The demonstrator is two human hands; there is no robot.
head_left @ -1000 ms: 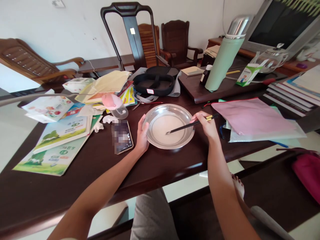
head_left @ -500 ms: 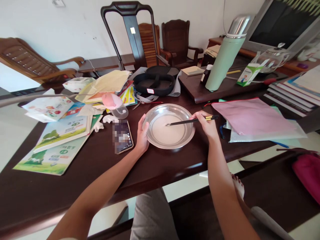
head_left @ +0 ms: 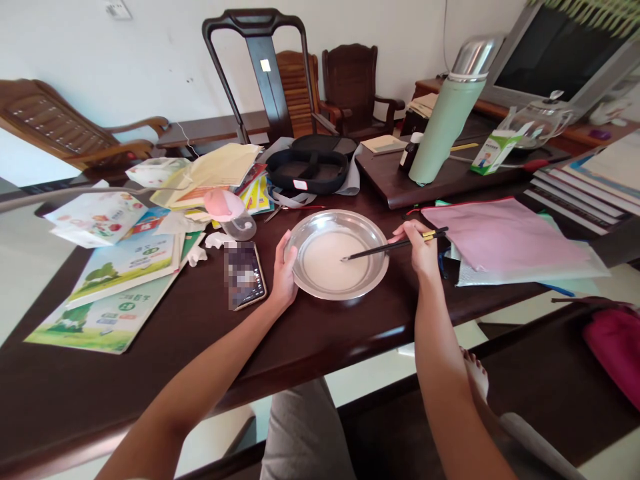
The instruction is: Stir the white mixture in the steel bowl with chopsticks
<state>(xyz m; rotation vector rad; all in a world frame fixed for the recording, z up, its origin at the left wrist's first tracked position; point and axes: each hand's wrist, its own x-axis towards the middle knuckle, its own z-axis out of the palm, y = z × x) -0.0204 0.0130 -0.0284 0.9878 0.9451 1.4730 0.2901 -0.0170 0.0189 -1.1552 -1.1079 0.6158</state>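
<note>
A round metal basin (head_left: 370, 283) stands on the dark table in front of me, with a pale, milky liquid (head_left: 327, 267) in its bottom. My left hand (head_left: 285, 275) grips the basin's left rim, thumb up along the edge. In my right hand (head_left: 417, 245), closed at the right of the basin, are black chopsticks (head_left: 387, 247) with gold bands near the upper end. They slant down to the left over the rim, and their tips reach the liquid near the middle.
Left of the basin lie a phone (head_left: 245, 275), crumpled tissues (head_left: 197, 255) and workbooks (head_left: 107, 320). Behind are a pink-topped clear container (head_left: 230, 212) and an open black case (head_left: 307, 167). A pink zip pouch (head_left: 500, 233) lies right; a green thermos (head_left: 445, 127) stands further back.
My right hand has moved a little to the right, and the chopstick tips have shifted right and slightly nearer to me in the liquid. My left hand keeps its hold on the basin.
</note>
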